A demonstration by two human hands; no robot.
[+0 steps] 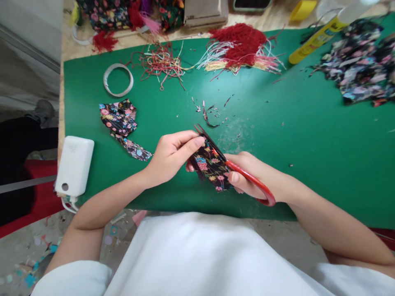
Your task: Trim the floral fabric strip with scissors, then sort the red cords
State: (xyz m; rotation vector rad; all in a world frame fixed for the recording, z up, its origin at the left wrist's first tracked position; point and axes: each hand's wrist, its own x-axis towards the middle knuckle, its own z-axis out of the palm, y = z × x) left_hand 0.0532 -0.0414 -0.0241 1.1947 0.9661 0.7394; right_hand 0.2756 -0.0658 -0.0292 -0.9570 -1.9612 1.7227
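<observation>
- Head view: a white power bank [75, 166] lay well left of the left grip, at the edge of the bench [324, 152].
- Flowered scraps [119, 117] lay nearer, left of the left grip and a little beyond it; a pale ring [106, 85] lay farther out.
- The left grip [169, 158] was pinched narrow on the flowered cloth, thumb on top, fingers beneath.
- Tangled cords [162, 61] lay well beyond the left grip.
- The flowered cloth [212, 168] was held between both grips, above the bench, with dark clippings [207, 116] just beyond.
- The scissors [231, 164] lay along the cloth's upper right edge, blade tips slightly parted. The step in hand looked like trimming that edge; the next move seemed to call for a taut cloth and a squeeze clear of the left thumb.
- The right grip [256, 166] was wrapped around the red handles.
- Red threads [240, 45] lay far beyond it.
- A yellow glue bottle [317, 40] stood or lay beyond and rightward, before a patterned pile [361, 68].
</observation>
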